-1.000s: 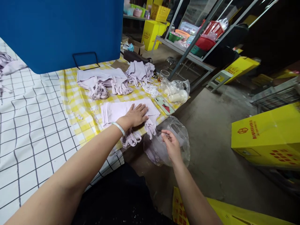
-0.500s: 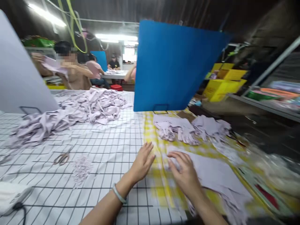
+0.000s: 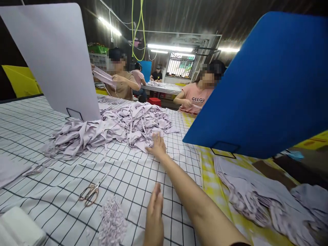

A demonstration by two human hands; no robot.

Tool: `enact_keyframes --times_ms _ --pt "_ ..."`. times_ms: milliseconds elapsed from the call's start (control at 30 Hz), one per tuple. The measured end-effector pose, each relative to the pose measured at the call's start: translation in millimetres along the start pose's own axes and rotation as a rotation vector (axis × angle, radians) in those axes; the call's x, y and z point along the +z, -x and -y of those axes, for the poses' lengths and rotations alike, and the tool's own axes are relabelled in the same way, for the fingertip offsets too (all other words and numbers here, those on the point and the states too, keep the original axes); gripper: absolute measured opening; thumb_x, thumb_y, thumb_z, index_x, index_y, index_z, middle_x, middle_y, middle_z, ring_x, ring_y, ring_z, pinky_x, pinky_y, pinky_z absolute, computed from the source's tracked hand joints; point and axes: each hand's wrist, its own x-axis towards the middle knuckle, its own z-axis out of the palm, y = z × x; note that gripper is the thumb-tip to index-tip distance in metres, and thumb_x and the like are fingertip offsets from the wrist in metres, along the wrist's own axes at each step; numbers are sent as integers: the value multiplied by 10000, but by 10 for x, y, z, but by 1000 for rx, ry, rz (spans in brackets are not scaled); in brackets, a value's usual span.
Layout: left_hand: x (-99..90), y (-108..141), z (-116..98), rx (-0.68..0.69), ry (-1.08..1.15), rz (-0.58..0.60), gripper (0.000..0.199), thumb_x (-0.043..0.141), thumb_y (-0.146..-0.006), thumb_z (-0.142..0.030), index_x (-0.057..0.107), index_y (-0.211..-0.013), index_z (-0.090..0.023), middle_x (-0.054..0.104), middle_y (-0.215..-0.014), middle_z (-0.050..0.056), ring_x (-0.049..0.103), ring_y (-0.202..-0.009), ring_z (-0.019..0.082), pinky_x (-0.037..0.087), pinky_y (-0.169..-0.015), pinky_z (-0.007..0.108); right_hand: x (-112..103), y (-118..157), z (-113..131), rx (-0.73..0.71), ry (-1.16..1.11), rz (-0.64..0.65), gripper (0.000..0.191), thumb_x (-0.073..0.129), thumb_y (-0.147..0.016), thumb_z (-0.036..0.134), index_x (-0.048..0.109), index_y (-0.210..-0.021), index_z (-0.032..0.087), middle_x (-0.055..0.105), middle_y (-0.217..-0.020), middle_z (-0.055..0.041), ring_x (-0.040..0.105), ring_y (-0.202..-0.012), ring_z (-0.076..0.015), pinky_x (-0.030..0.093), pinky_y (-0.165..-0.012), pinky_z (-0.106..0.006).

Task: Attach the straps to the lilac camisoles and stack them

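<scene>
My right hand (image 3: 158, 147) reaches forward to the near right edge of a heap of pale lilac fabric pieces (image 3: 112, 128). Its fingers are spread, touching or just over the cloth, with nothing gripped. Nearer to me, my left hand (image 3: 154, 217) is held edge-on above the white checked cloth (image 3: 133, 177), fingers stretched out and holding nothing. Scissors with copper-coloured handles (image 3: 89, 194) lie to its left, beside a small mound of lilac scraps (image 3: 112, 220). Stacked lilac pieces (image 3: 258, 191) rest on the yellow checked cloth (image 3: 214, 177) at the right.
A white panel (image 3: 64, 61) and a blue panel (image 3: 263, 92) stand on the table in wire holders. A white object (image 3: 22, 227) lies at the lower left. Across the table, one person (image 3: 121, 82) holds up lilac cloth; another person (image 3: 196, 94) sits partly behind the blue panel.
The view has swung left. My right hand has gone from beside the lilac pieces on the yellow cloth to the heap. My left hand is now nearer me, turned edge-on.
</scene>
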Motion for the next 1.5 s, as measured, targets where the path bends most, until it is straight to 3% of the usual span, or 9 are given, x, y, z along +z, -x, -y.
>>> enact_keyframes --times_ms 200,467,633,833,967,1067,1233,1367,1500 --pt "28 35 23 -46 89 -13 655 547 -882 -648 542 -1422 -276 426 -1575 54 316 -1493 273 341 -1214 384 -209 -30 -158 -37 17 101 276 535 -807 61 610 -1043 181 656 -1037 -105 584 -1006 -243 430 -860 -343" --pt "53 226 -432 198 -330 -118 646 401 -992 -420 173 -1570 -244 165 -1680 49 150 -1544 231 250 -1249 400 -1129 2625 -427 -224 -64 269 264 578 -716 55 577 -899 245 636 -948 -40 567 -903 -232 454 -790 -339" --pt "67 199 -573 342 -577 -64 484 381 -957 -233 406 -1439 -190 373 -1591 86 299 -1500 202 293 -1233 389 -1456 3594 -466 79 -298 169 167 653 -854 354 567 -961 258 632 -1015 -44 597 -968 -232 484 -849 -355" --pt "321 280 -531 352 -972 380 420 497 -850 -162 602 -1254 -125 593 -1373 139 505 -1337 265 384 -1171 439 -1230 3244 -362 319 -246 -33 227 673 -811 430 545 -806 243 615 -840 -30 580 -803 -230 460 -742 -368" --pt "107 530 -408 531 -1145 564 686 566 -749 -123 458 -1426 -141 464 -1498 169 392 -1418 305 319 -1192 501 -1369 3369 -89 -2 -336 9 97 574 -843 249 566 -747 235 636 -842 -44 599 -869 -232 464 -837 -387" --pt "-268 850 -333 627 -1063 699 453 606 -790 -192 599 -1243 -190 619 -1258 147 572 -1183 284 485 -1014 468 -1595 3616 -45 -264 -585 268 113 550 -895 302 619 -823 248 673 -857 -19 627 -843 -200 498 -803 -341" --pt "-657 1327 -310 446 -874 589 73 590 -860 -226 651 -883 -194 655 -910 55 621 -850 197 506 -764 331 -1551 3143 -402 121 -232 170 293 703 -801 331 625 -1065 229 675 -968 -49 615 -808 -205 489 -736 -330" --pt "-706 1434 -351 207 -634 392 136 666 -796 -249 651 -919 -191 667 -878 28 623 -805 182 496 -720 298 -1405 2490 -595 188 -77 137 169 621 -811 165 622 -978 183 669 -1000 -113 603 -963 -270 479 -832 -375" --pt "-833 1359 -412 189 -551 364 127 699 -792 -247 697 -908 -194 691 -962 50 650 -903 198 513 -824 333 -1441 2688 -528 76 -168 -42 352 608 -871 306 539 -1200 200 550 -1306 -155 486 -1242 -314 417 -1023 -478"
